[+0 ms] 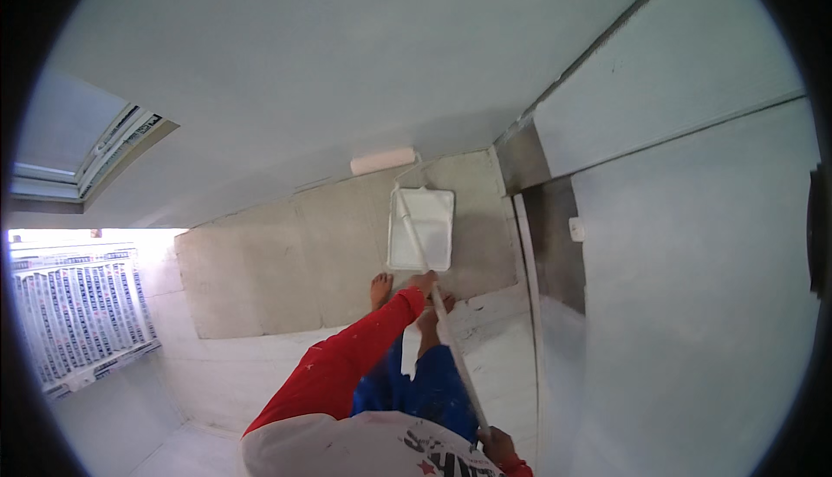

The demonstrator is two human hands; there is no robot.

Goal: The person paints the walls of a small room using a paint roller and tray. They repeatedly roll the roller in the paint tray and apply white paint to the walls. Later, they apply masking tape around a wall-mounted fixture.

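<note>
Ahead of us the pale grey painted wall (286, 70) closes the far side, and a grey panelled wall (693, 260) shuts off the right. The white rectangular plastic paint tray (422, 227) sits on the floor sheet just beyond our bare feet (381, 288). The beige floor sheet (260, 278) lies open to the left, toward the white window grille (78, 312).

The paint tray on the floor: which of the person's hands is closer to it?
Left. The left hand grips the roller pole just at the near edge of the paint tray. The right hand holds the pole's far end, close to the body.
</note>
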